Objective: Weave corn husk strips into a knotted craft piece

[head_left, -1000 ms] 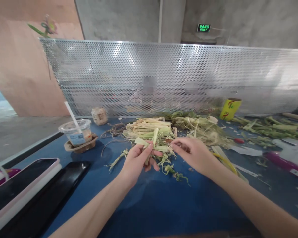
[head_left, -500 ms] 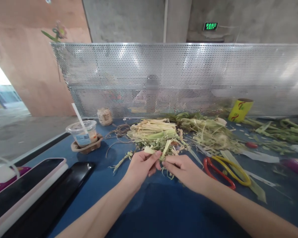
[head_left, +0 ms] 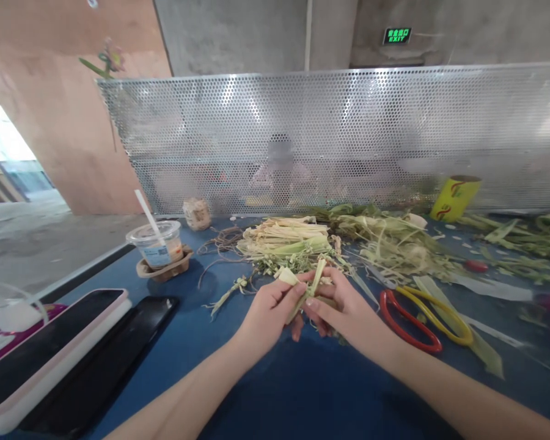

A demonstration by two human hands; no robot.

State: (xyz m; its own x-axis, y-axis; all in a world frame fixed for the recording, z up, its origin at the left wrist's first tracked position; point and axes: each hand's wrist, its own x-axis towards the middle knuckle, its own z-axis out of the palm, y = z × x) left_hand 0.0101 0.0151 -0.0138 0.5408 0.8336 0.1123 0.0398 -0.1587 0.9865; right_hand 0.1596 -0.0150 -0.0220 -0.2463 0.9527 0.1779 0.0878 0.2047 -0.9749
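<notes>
Above the front of the blue table, my left hand (head_left: 275, 308) and my right hand (head_left: 338, 307) meet fingertip to fingertip. Between them they pinch pale green husk strips (head_left: 318, 278), whose ends stick up over the fingers; where the strips cross is partly covered. The left thumb presses near a folded, wider end (head_left: 288, 276). The right thumb lies against the strips from the other side. Just beyond the hands is a stack of pale husk strips (head_left: 286, 235), with small green knotted pieces (head_left: 279, 264) in front of it. One loose knotted piece (head_left: 229, 296) lies to the left.
Red-and-yellow-handled scissors (head_left: 412, 342) lie right of my hands, near a heap of loose husks (head_left: 389, 244). At left are a lidded cup (head_left: 158, 247) with a straw, brown twine (head_left: 224, 241), a phone (head_left: 50, 348) and a black tray (head_left: 105, 366). A perforated metal panel (head_left: 201, 134) stands behind.
My right hand has turned, its fingers now raised behind the strips and its thumb in front. The strips sit slightly higher and farther right in view. The camera has shifted a little.
</notes>
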